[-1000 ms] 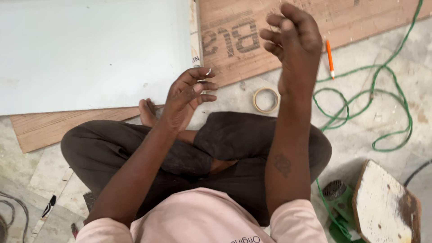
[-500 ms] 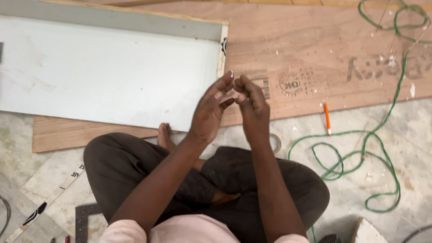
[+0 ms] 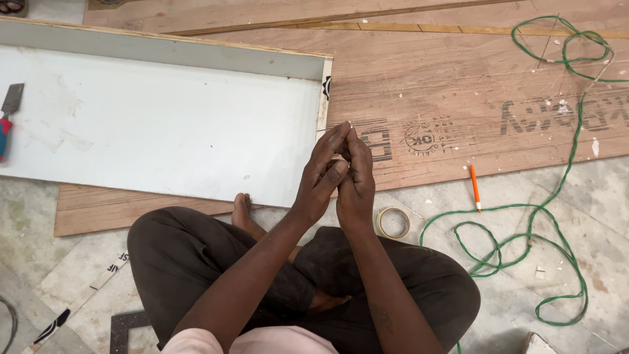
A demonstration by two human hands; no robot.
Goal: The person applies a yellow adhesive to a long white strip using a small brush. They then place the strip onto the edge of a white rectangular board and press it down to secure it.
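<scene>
Seen at the far left edge: one tool with a red and blue handle and a flat grey blade [image 3: 6,121], lying on one long white laminated panel with pale raw edges [image 3: 164,124]. Rested in turn, that panel, on one large reddish-brown plywood sheet printed with dark stamps [image 3: 472,85], spread over the pale stone floor [image 3: 26,242]. Lower left: one strip of printed edge tape [image 3: 108,272] on the floor, beside crossed legs in dark brown trousers [image 3: 183,262], with one bare foot [image 3: 241,211] touching the panel's near edge.

In the middle, raised above the lap: two hands pressed together. Left hand [image 3: 322,177] with fingers stretched up and curled lightly toward the other; right hand [image 3: 357,177] with fingers bent inward against the left. Pinched between the fingertips of both, one tiny pale thing [image 3: 348,124], too small to tell what; held over the plywood sheet, just past the panel's right end.

Just right of the right wrist: one roll of beige tape [image 3: 393,222], flat on the floor. Farther right: one orange pencil [image 3: 475,187], lying across the plywood's near edge. At the far right: one green cable [image 3: 557,190], looped in several coils from the plywood down over the floor.
</scene>
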